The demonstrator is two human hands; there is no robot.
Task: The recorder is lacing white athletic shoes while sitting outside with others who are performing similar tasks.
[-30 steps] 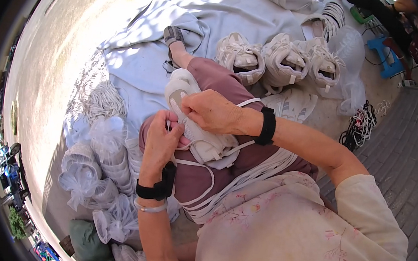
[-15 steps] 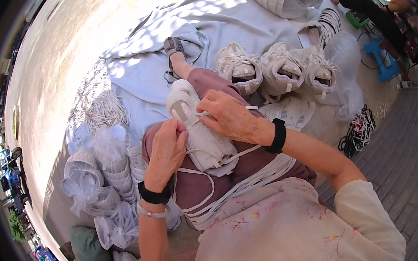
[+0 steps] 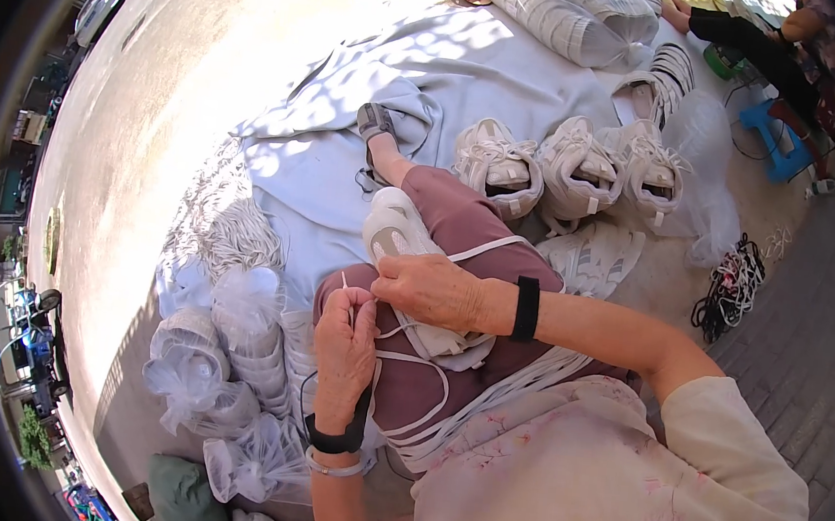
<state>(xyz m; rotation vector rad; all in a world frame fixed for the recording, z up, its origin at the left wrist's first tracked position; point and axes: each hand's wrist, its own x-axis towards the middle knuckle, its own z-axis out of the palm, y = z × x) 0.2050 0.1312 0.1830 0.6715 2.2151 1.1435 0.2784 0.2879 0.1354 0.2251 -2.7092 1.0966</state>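
Note:
A white and beige sneaker (image 3: 396,224) lies on my thigh, toe pointing away, partly covered by my right hand. In a pinch, my left hand (image 3: 344,349) holds a white shoelace (image 3: 344,281), whose end sticks up above the fingertips. My right hand (image 3: 435,290) is closed over the middle of the shoe. Its fingertips meet those of the left hand, and what they grip is hidden. Loose lace loops beside the shoe on my lap. A bundle of long white laces (image 3: 512,375) lies across my lap.
Three laced sneakers (image 3: 580,176) stand in a row on a pale cloth (image 3: 317,206). White laces (image 3: 227,207) are heaped at the left, near plastic-wrapped shoe parts (image 3: 253,345). Black and white cords (image 3: 729,291) lie at the right. Another person's arm (image 3: 750,41) shows at the far right.
My hands have come together off the shoe's left side. The right hand has moved down toward the left one, and the lace end now pokes up from my left fingertips.

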